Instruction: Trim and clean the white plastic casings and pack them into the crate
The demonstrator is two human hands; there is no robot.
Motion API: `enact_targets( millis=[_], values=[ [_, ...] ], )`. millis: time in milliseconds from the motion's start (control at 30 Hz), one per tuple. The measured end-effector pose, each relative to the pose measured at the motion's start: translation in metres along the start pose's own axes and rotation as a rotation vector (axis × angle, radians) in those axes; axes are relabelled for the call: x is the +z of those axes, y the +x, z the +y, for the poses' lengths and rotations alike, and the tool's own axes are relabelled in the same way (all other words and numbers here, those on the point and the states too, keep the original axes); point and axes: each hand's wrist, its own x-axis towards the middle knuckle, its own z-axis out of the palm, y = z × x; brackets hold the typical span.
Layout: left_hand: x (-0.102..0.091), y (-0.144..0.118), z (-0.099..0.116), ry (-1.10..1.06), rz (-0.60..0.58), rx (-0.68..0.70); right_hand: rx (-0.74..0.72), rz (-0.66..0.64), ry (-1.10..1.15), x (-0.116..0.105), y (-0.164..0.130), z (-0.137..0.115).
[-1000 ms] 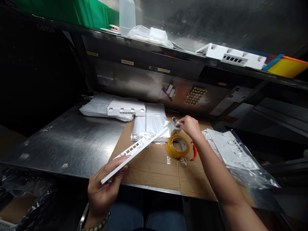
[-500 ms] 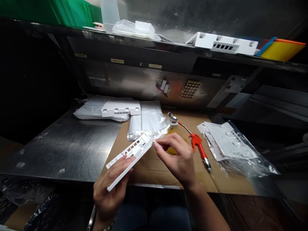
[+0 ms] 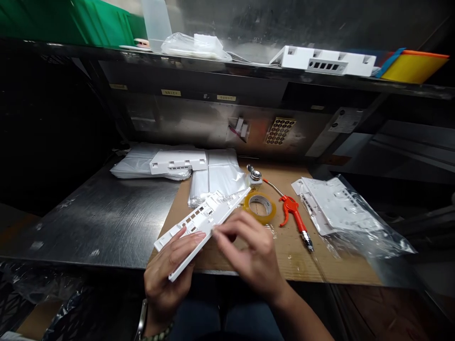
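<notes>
My left hand grips the lower left end of a white plastic housing, thumb and fingers on either side. The housing is tilted up to the right, its row of square port cutouts facing me. At its long near edge, the thumb and fingertips of my right hand are pinched together. Something small and pale may be between them, too small and blurred to name. Just beyond my right hand lies a roll of yellow tape on the cardboard.
A red air blow gun lies right of the tape, near a small metal-lidded container. Bagged white housings are at the right. Clear bags and another housing sit behind. A shelf spans above.
My right hand has slid down and left along the housing's edge, uncovering the tape roll. My left hand and the housing have shifted only slightly.
</notes>
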Motion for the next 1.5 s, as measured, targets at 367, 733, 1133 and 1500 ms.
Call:
enact_targets(
  millis=[367, 733, 1133, 1500],
  values=[
    [-0.002, 0.005, -0.002, -0.046, -0.058, 0.024, 0.06, 0.122, -0.147, -0.014, 0.008, 0.023],
    [-0.01, 0.0, -0.002, -0.158, -0.05, -0.13, 0.344, 0.357, 0.076, -0.055, 0.017, 0.071],
    [0.009, 0.002, -0.013, -0.5, 0.122, -0.622, 0.384, 0.297, 0.752, -0.062, -0.002, 0.043],
    [0.04, 0.032, -0.002, -1.656, -0.096, -1.576, 0.215, 0.105, 0.814, -0.088, -0.038, 0.046]
  ],
)
